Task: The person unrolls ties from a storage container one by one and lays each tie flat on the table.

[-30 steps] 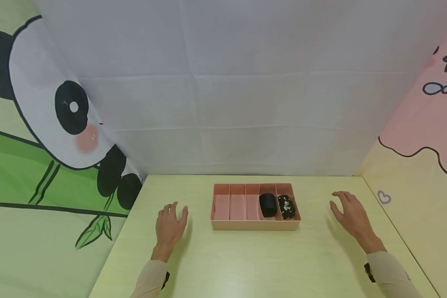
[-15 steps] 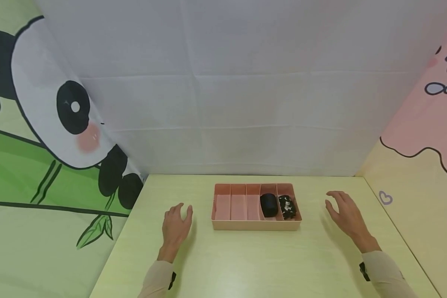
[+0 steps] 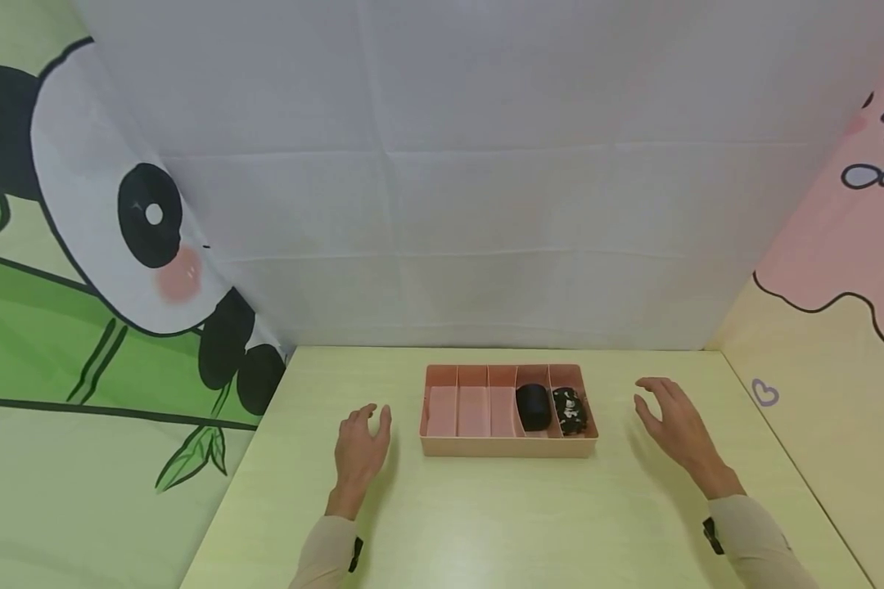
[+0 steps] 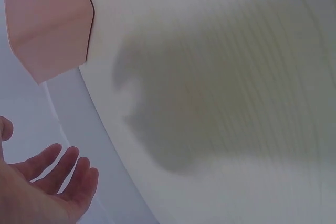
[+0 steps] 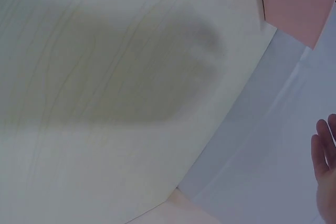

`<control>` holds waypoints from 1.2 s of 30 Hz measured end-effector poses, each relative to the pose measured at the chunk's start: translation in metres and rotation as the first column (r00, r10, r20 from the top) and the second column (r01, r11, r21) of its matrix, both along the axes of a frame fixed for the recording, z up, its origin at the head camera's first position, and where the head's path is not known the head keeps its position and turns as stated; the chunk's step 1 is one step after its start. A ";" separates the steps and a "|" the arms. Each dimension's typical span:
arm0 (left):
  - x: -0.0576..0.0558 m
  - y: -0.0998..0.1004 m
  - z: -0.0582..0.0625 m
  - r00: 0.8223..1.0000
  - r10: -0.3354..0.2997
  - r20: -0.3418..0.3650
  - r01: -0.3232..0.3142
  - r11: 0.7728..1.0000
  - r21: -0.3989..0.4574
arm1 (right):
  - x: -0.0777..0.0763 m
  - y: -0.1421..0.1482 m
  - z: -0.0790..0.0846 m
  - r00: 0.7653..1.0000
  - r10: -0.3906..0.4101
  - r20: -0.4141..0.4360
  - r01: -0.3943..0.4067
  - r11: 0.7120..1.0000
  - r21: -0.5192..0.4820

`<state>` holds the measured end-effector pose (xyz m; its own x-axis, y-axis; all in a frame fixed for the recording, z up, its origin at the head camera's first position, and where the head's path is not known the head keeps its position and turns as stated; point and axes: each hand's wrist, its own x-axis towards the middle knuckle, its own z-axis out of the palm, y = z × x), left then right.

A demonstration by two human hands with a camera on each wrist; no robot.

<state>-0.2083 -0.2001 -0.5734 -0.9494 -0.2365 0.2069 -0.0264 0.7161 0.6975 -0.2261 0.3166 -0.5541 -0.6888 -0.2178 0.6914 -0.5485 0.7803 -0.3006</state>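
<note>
A pink box (image 3: 508,447) divided into several compartments stands on the table, long side towards me. Its fourth compartment from the left holds a plain black rolled bundle (image 3: 534,406); the rightmost holds a black bundle with a white pattern (image 3: 570,411). What the bundles are made of is hard to tell. To the left of the box my left hand (image 3: 361,450) hovers over the table, fingers relaxed and nothing in it. On the other side, apart from the box, my right hand (image 3: 676,427) is held likewise, thumb and fingers spread. Each wrist view shows loosely bent fingers and a box end (image 4: 52,30).
The pale wooden table (image 3: 471,515) ends at a white cloth wall (image 3: 486,204) behind the box. A panda-printed panel (image 3: 118,245) rises at the left, and a pink and yellow panel (image 3: 832,343) at the right.
Both hands have moved inward, the left to the right and the right to the left, closer to the box. The box and its bundles stay in place; the head view shifts slightly.
</note>
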 end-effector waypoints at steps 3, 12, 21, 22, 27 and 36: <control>-0.001 0.003 0.001 1.000 0.002 -0.003 -0.002 1.000 0.014 | -0.001 -0.002 -0.001 1.000 0.014 -0.007 -0.014 1.000 0.011; -0.003 0.010 0.002 0.999 0.025 -0.027 -0.023 0.998 0.056 | -0.003 -0.011 0.003 0.999 0.034 0.002 -0.034 0.999 0.017; -0.004 0.017 0.003 0.998 0.048 -0.034 -0.043 0.991 0.125 | -0.007 -0.018 0.002 0.997 0.068 0.038 -0.070 0.997 0.035; -0.004 0.019 0.002 0.998 0.052 -0.037 -0.047 0.990 0.133 | -0.007 -0.019 0.001 0.997 0.072 0.041 -0.073 0.997 0.036; -0.005 0.025 0.002 0.997 0.068 -0.039 -0.060 0.982 0.177 | -0.009 -0.024 0.000 0.996 0.083 0.044 -0.084 0.996 0.023; -0.007 0.039 0.000 0.995 0.092 -0.046 -0.077 0.964 0.256 | -0.011 -0.034 0.001 0.990 0.092 0.109 -0.091 0.996 -0.013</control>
<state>-0.2157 -0.1612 -0.5739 -0.9122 -0.3667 0.1826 -0.0345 0.5129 0.8578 -0.2375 0.2829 -0.5531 -0.7379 -0.2787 0.6147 -0.5810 0.7257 -0.3685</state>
